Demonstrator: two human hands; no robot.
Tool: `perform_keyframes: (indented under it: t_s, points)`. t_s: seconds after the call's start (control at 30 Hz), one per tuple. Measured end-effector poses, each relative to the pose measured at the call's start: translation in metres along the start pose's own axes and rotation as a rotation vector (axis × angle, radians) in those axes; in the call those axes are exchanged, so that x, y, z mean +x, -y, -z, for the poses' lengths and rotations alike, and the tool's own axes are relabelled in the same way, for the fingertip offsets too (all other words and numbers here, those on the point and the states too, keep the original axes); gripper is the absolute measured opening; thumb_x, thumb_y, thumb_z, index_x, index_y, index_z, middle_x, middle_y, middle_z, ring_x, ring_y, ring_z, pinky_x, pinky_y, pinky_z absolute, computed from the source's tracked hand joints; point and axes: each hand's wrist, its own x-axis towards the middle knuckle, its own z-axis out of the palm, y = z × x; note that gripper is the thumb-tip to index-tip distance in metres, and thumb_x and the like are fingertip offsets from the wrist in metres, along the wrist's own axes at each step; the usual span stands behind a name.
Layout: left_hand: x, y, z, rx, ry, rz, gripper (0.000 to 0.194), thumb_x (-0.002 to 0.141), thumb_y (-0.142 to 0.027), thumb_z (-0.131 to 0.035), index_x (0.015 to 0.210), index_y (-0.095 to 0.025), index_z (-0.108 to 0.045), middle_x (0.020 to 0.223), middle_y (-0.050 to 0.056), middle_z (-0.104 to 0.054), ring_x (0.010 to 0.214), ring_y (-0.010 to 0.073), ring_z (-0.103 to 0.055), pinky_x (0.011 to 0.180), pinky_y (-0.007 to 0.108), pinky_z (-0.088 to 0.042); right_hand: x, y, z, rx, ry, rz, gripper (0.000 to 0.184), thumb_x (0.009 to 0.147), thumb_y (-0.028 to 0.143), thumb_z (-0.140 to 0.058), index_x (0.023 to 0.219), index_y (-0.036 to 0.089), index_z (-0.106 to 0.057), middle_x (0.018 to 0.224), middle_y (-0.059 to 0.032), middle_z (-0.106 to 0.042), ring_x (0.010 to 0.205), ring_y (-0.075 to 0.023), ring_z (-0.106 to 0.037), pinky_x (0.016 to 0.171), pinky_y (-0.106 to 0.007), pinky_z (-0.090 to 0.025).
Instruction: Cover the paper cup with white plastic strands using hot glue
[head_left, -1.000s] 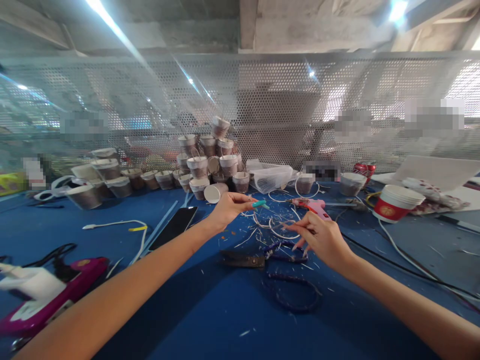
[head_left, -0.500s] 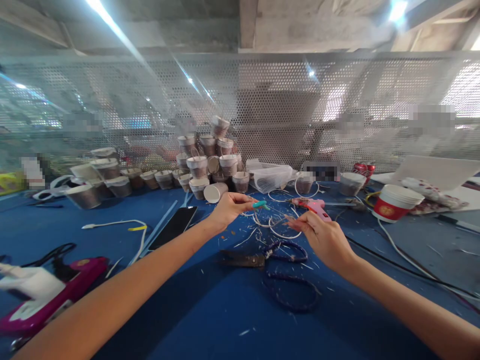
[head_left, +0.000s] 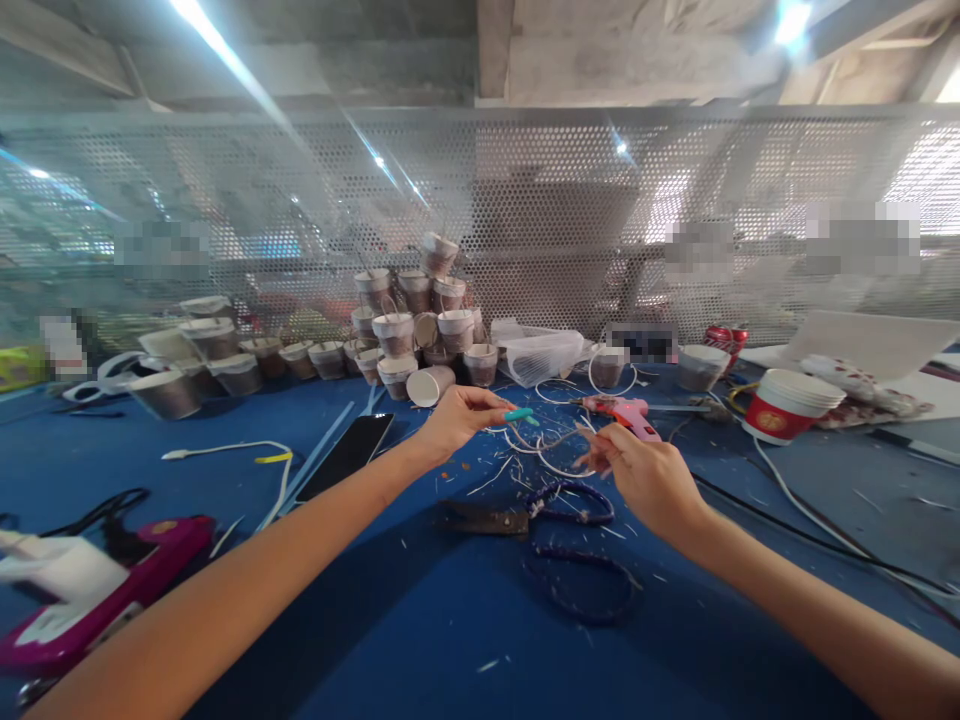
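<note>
My left hand (head_left: 459, 418) is closed in a pinch, with a small teal piece (head_left: 519, 414) at its fingertips; its exact kind is too small to tell. To its right, my right hand (head_left: 643, 468) is closed too, thumb and forefinger pinching a thin pale strand (head_left: 562, 437) that runs toward the teal piece. White wire loops (head_left: 541, 458) and snippets lie on the blue table below both hands. Nearer to me rest open scissors (head_left: 487, 518) with dark blue wrapped handles. Just behind my right hand lies a pink glue gun (head_left: 632, 414).
Paper cups with wire handles (head_left: 394, 333) are stacked at the back. Left are a phone (head_left: 351, 455), a white cable (head_left: 232, 446) and a magenta power strip (head_left: 161, 560). Right stand red-and-white paper cups (head_left: 787, 408), with cables crossing the table. A perforated metal screen (head_left: 555, 220) closes the back.
My right hand's fingers have shifted slightly along the thin strand, and its lower fingers have curled and moved a little. My left hand stays nearly still with the teal piece.
</note>
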Motion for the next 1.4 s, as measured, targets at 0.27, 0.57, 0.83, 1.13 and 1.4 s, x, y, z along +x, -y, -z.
perform_keyframes:
  t_s: [0.27,0.57,0.83,1.13,1.4]
  points:
    - [-0.003,-0.007,-0.002,-0.024,0.029,-0.012,0.026,0.048,-0.036,-0.083,0.063,-0.017,-0.073,0.07,0.005,-0.073,0.062,0.0131,-0.061,0.065,0.03,-0.051,0.003,0.011,0.006,0.225,0.051,-0.03,0.024,0.089,0.042,-0.046,0.074,0.024,-0.046,0.042,0.0055,-0.055,0.038,-0.0128,-0.054,0.043,-0.022,-0.038]
    - [-0.003,-0.009,-0.001,-0.03,0.021,0.005,0.027,0.045,-0.035,-0.084,0.062,-0.017,-0.074,0.067,0.006,-0.072,0.061,0.0134,-0.06,0.061,0.029,-0.049,0.001,0.012,0.004,0.611,0.064,-0.235,0.038,0.081,0.057,-0.055,0.067,0.023,-0.046,0.063,-0.0039,-0.072,0.041,-0.0159,-0.063,0.037,-0.025,-0.047]
    - [-0.006,-0.01,-0.004,-0.003,0.023,0.0,0.016,0.054,-0.028,-0.08,0.066,-0.018,-0.076,0.067,0.005,-0.073,0.06,0.0122,-0.061,0.062,0.027,-0.049,0.0,0.008,-0.001,0.457,0.004,-0.153,0.027,0.087,0.044,-0.047,0.07,0.024,-0.049,0.074,-0.0068,-0.075,0.066,-0.0214,-0.073,0.053,-0.028,-0.056]
    - [-0.006,-0.008,-0.01,-0.14,-0.024,-0.032,0.018,0.052,-0.03,-0.083,0.063,-0.018,-0.074,0.072,0.004,-0.074,0.066,0.0131,-0.064,0.07,0.028,-0.052,-0.001,0.011,-0.002,0.393,0.091,-0.131,0.022,0.091,0.035,-0.04,0.073,0.025,-0.049,0.071,-0.0035,-0.074,0.067,-0.0197,-0.072,0.052,-0.026,-0.055]
    - [-0.006,-0.017,-0.011,-0.241,-0.09,-0.098,0.02,0.048,-0.032,-0.085,0.058,-0.019,-0.072,0.069,0.003,-0.074,0.065,0.0144,-0.066,0.067,0.029,-0.052,0.005,0.001,-0.002,0.356,0.002,-0.039,0.03,0.091,0.044,-0.046,0.107,0.02,-0.055,0.082,-0.0064,-0.071,0.075,-0.0201,-0.068,0.065,-0.033,-0.054]
